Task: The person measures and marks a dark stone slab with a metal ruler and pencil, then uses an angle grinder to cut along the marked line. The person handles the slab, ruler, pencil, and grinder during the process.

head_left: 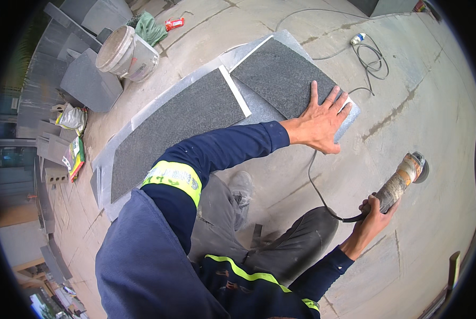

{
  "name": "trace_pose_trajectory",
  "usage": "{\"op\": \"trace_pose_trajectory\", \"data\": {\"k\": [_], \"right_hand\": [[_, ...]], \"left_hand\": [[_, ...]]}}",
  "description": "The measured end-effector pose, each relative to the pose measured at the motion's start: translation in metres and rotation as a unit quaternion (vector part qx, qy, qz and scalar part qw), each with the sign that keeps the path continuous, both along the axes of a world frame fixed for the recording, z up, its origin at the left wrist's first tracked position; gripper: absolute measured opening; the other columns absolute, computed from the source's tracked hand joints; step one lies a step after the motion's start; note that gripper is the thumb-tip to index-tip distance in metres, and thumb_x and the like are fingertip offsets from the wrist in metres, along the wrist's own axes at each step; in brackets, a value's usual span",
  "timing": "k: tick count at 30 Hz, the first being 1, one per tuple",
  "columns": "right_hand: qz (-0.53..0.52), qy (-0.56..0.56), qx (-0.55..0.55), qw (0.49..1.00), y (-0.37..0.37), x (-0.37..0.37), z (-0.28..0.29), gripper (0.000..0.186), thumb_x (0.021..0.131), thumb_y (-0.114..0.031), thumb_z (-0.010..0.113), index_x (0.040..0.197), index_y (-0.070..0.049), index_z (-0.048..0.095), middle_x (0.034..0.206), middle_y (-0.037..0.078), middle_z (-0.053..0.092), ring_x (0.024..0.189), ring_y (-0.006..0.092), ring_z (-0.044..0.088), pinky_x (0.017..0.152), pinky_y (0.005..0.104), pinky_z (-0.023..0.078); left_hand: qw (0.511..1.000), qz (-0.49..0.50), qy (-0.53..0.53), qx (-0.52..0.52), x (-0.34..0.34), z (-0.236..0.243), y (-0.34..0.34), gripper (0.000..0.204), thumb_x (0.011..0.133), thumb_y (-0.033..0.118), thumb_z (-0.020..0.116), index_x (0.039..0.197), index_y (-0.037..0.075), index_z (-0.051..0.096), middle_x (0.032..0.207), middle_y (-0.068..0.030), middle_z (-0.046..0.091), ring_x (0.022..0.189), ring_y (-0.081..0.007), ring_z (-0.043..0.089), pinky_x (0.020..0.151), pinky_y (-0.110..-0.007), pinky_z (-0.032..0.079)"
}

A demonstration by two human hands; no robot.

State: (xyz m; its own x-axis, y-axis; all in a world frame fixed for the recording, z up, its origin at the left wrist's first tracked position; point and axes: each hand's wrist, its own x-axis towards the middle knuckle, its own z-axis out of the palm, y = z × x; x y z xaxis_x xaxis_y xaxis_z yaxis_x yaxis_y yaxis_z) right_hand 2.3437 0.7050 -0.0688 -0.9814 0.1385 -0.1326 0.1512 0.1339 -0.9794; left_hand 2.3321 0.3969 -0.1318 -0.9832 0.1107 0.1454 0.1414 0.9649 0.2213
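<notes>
My left hand lies with spread fingers on the near right corner of a dark grey stone tile. A second dark tile lies to its left, with a white strip along its right edge. Both rest on a larger light grey slab. Off to the right, my right hand is wrapped round the rear of a worn, taped angle grinder. The grinder's disc points away from me, apart from the tiles. Whether the disc spins I cannot tell.
The grinder's cord runs past my knee towards the slab. More cable with a blue and white plug lies coiled at the far right. A dusty bucket, a green bag, leaning slabs and sacks stand at the left.
</notes>
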Motion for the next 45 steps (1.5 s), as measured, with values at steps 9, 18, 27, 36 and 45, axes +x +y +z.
{"op": "trace_pose_trajectory", "data": {"k": [9,18,27,36,45], "right_hand": [[0.058,0.002,-0.009,0.998,0.000,0.003,0.014,0.073,0.088,-0.002,0.074,0.158,0.002,0.051,0.093,0.009,0.061,0.067,0.0145,0.057,0.058,0.0289,0.047],[0.167,0.055,-0.005,0.984,0.010,0.028,0.038,0.084,0.089,-0.003,0.072,0.169,0.002,0.045,0.099,0.012,0.065,0.071,0.0163,0.056,0.063,0.0305,0.046],[0.250,0.040,-0.093,0.963,0.017,0.054,0.057,0.082,0.086,-0.002,0.070,0.165,-0.001,0.047,0.096,0.009,0.064,0.066,0.0143,0.057,0.058,0.0276,0.046],[0.202,0.016,-0.197,0.959,0.011,0.046,0.055,0.106,0.083,0.007,0.072,0.178,-0.002,0.027,0.094,0.010,0.067,0.068,0.0184,0.067,0.057,0.0326,0.055],[0.170,-0.058,-0.148,0.973,-0.012,0.044,0.134,0.106,0.081,0.006,0.071,0.177,-0.001,0.028,0.090,0.008,0.067,0.067,0.0186,0.067,0.056,0.0336,0.055]], "left_hand": [[0.989,-0.138,0.025,0.044,0.013,-0.003,-0.065,0.119,0.074,0.057,0.081,0.172,0.000,0.045,0.183,-0.0243,0.035,0.175,-0.0331,0.025,0.131,-0.089,0.000],[0.973,0.074,0.053,0.211,0.170,0.037,-0.079,0.069,0.099,0.044,0.076,0.154,0.004,0.066,0.163,-0.0249,0.061,0.157,-0.0418,0.053,0.132,-0.053,0.041],[0.590,0.792,0.120,-0.102,0.643,0.021,-0.135,0.047,0.108,0.039,0.066,0.135,0.002,0.072,0.144,-0.0250,0.071,0.139,-0.0481,0.062,0.115,-0.062,0.050],[0.539,0.821,0.049,-0.180,0.717,-0.020,-0.133,0.066,0.118,0.056,0.050,0.142,-0.002,0.071,0.136,-0.0251,0.071,0.128,-0.0449,0.066,0.108,-0.057,0.053],[0.522,0.836,-0.071,-0.155,0.709,-0.006,-0.121,0.047,0.117,0.034,0.054,0.150,0.003,0.063,0.138,-0.0265,0.070,0.128,-0.0423,0.070,0.108,-0.053,0.056]]}}
